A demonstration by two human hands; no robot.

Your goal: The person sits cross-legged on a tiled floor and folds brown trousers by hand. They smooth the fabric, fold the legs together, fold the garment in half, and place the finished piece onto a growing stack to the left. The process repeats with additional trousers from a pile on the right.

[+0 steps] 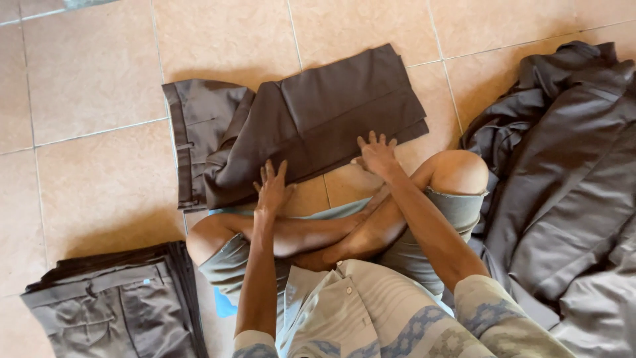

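The fingers [273, 171] of the left hand [272, 189] are spread wide and laid flat, nothing being gripped; they are pressed onto the near edge of the folded dark brown trousers [311, 122]. The fingers [374, 140] of the right hand [376, 154] are likewise splayed and flat, pressed on the same near edge further toward the folded end, with no cloth pinched between them.

The trousers are spread on the tan tiled floor [93, 73], directly in front of the crossed bare legs [318, 229]. Their waistband [182, 142] is seen at the end on the left hand's side, and the doubled leg panel is laid aslant across the seat. Nearer than the trousers and beyond their waistband end, a stack of folded grey trousers [116, 305] is set on the floor, well apart. On the opposite side, past the raised knee [458, 171], a loose heap of dark garments [570, 172] is piled, near the trousers' folded end but not touching it.

Because the cloth is only held by flat pressure, it is judged that the upper layer could slide on the smooth fabric and tile if either palm were lifted unevenly, so the fold would be skewed further. The slanted panel could also be creased in place if smoothed as it lies.
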